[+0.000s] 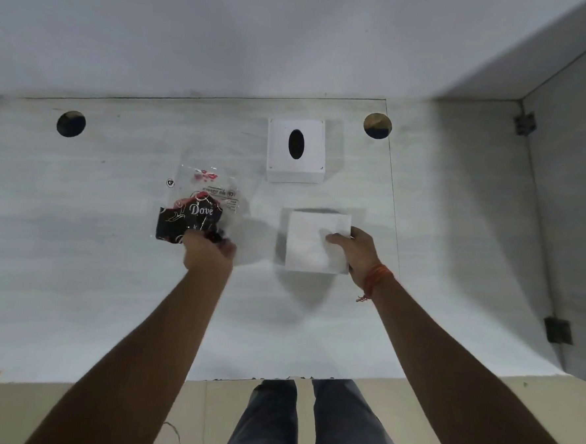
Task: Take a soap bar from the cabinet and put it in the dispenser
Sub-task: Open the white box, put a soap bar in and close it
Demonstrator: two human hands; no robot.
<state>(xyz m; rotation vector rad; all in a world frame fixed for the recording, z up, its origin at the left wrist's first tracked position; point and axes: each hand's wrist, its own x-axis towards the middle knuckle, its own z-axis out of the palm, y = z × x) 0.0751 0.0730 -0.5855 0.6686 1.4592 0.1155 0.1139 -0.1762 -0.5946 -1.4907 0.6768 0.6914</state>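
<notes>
Inside the white cabinet (109, 279), my left hand (209, 254) grips the lower edge of a clear plastic Dove soap pack (196, 212) with black and red print, lifted slightly off the shelf. My right hand (358, 253) holds the right side of a plain white box (316, 244), thumb on its top face. A second white box with an oval black slot (296, 150) stands behind it, near the back wall. No dispenser is identifiable apart from these boxes.
Two round cable holes (71, 124) (377, 125) pierce the shelf near the back. The cabinet side wall with two dark hinges (557, 329) rises on the right. Beige floor and my legs (306, 425) show below the shelf's front edge.
</notes>
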